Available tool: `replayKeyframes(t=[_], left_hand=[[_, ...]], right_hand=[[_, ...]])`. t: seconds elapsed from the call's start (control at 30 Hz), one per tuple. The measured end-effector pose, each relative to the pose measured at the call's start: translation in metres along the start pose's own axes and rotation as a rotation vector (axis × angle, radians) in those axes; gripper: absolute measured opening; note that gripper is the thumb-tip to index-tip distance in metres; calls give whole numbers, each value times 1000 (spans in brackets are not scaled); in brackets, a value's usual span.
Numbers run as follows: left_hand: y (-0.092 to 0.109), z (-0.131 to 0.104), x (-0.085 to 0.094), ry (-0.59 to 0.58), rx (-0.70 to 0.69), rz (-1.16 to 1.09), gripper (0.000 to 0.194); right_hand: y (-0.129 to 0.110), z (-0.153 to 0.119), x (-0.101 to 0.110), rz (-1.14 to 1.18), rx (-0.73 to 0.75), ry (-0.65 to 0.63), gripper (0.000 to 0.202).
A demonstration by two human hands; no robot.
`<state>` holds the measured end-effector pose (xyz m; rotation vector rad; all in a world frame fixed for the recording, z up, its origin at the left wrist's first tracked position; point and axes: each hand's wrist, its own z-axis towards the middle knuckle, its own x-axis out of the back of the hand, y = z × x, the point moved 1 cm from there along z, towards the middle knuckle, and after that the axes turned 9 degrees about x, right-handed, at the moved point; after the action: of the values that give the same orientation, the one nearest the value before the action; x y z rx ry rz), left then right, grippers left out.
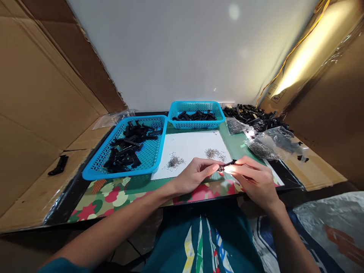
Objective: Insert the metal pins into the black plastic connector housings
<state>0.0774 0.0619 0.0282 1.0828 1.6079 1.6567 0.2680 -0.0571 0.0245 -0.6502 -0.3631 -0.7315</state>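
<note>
Between my two hands, over the front edge of the white sheet (193, 146), is a small black plastic part (226, 165). My left hand (196, 172) pinches its left end between thumb and fingers. At the other end, the fingers of my right hand (251, 178) are closed on the same part, under a bright spot of light. Whether a tiny metal piece is also in the fingertips, I cannot tell. Two small heaps of fine metal springs or clips lie on the sheet: one heap (174, 162) left of my hands, another heap (214, 154) just behind them.
A large blue basket (93, 163) of black parts stands at left, a smaller blue basket (196, 124) at the back. Black parts (253, 115) are piled at back right, near clear bags (264, 148) of metal pieces. One black part (59, 165) lies far left. Cardboard walls flank the table.
</note>
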Motion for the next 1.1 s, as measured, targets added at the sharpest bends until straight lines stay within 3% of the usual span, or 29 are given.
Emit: replayKeyframes(t=[0.2, 0.33, 0.53, 0.7, 0.9, 1.1], left_hand=[[-6, -2, -2, 152, -297, 457, 31], [-13, -1, -3, 141, -375, 726, 15], [-16, 1, -2, 137, -359, 766, 14], [-21, 1, -3, 155, -393, 789, 12], [-21, -1, -2, 157, -425, 833, 15], [-21, -1, -3, 153, -440, 832, 18]], right_hand=[[8, -16, -2, 12, -30, -91, 22], [11, -21, -9, 17, -74, -166, 20], [10, -16, -1, 74, -159, -254, 18], [7, -5, 3, 40, -107, -193, 22], [-6, 4, -8, 69, -273, -284, 24], [-8, 0, -17, 119, -328, -307, 16]])
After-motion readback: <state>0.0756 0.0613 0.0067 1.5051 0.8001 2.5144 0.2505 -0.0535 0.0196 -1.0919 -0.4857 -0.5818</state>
